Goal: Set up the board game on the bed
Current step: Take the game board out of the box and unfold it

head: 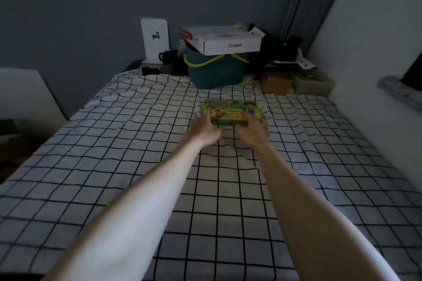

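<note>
A green and yellow board game box lies flat on the checked bed sheet, past the middle of the bed. Both my arms are stretched out towards it. My left hand has straight fingers that touch the box's near left corner, with the thumb spread out to the right. My right hand lies against the near right corner and hides that corner. The picture is blurred, so how firmly the fingers hold is unclear.
At the head of the bed stand a teal basket with a white carton on top, a white card, a brown box and dark clutter. A white wall runs along the right.
</note>
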